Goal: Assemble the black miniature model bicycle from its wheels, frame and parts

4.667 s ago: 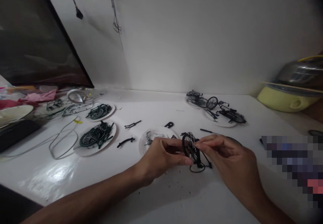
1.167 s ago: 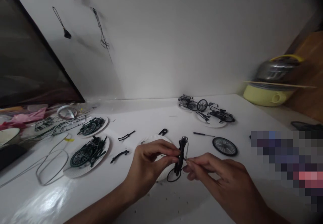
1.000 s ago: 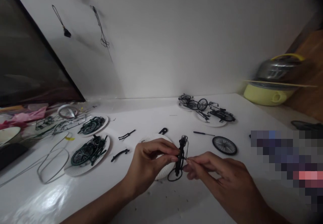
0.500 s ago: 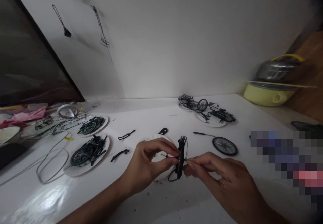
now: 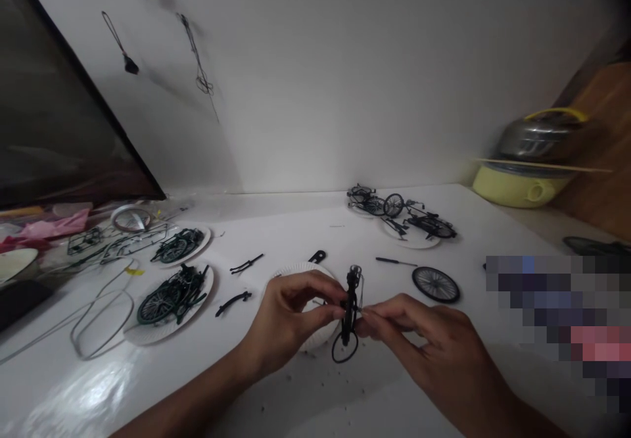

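Black miniature bicycle assembly (image 5: 351, 300) is standing nearly upright above the white counter (image 5: 296, 227), with the left hand's (image 5: 286, 316) grip pinching it from nine o'clock. At its three o'clock side, the right hand (image 5: 419, 333) is pressing thumb and forefinger together, any piece between them being too small to identify. A thin black ring (image 5: 344, 348) is hanging at six o'clock. From the assembly, a loose wheel (image 5: 436, 285) is lying toward three o'clock, a screwdriver (image 5: 388, 260) toward two, and plated green bicycle parts (image 5: 170, 296) toward nine.
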{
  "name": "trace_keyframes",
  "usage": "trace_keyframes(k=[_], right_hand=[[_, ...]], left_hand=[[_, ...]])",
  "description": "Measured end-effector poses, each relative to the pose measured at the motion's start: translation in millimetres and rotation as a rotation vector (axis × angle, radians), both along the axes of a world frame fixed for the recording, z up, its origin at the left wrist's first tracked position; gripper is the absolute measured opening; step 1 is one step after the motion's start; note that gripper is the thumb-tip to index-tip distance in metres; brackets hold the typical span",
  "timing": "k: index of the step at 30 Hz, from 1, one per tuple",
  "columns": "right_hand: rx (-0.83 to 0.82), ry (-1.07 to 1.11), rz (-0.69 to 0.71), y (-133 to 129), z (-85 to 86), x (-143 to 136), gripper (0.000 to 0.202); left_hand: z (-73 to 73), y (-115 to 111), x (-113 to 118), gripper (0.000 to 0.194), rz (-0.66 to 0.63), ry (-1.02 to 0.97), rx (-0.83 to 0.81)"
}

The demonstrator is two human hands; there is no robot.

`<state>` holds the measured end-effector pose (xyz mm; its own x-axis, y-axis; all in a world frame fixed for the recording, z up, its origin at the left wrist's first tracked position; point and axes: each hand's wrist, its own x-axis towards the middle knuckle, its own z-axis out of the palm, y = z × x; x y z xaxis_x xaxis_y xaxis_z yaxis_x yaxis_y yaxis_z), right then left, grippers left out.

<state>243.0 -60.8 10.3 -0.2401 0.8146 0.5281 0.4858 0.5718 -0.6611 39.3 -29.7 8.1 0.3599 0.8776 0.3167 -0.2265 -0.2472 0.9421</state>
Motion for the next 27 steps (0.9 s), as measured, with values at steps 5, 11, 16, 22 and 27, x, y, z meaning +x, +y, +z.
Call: trace_keyframes(k=[5,11,16,22,27], right_hand=[[0.008,-0.067,-0.028,-0.5,-3.9,0.4,0.014],[0.133,-0.222,-0.026,-2.3,-5.5,3.2,0.008],[0.256,-0.302,-0.007,-3.5,-8.2,6.7,0.010],[0.215,-0.286,0.031,-0.6,-13.5,7.2,0.013],[0.050,-0.212,0.047,-2.1,-13.1,5.3,0.015]], left_hand=[[-2.7,-0.3,4.2,0.009,0.036,-0.074,-0.066],[-1.9,-0.5,5.5,0.007,0.042,-0.077,-0.106],[-3.5,-0.5,6.0,0.007,0.046,-0.075,-0.116],[-4.9,0.5,5.3,0.008,0.049,-0.032,-0.051],[-4.6,-1.7,4.3,0.010,0.059,-0.005,0.023]])
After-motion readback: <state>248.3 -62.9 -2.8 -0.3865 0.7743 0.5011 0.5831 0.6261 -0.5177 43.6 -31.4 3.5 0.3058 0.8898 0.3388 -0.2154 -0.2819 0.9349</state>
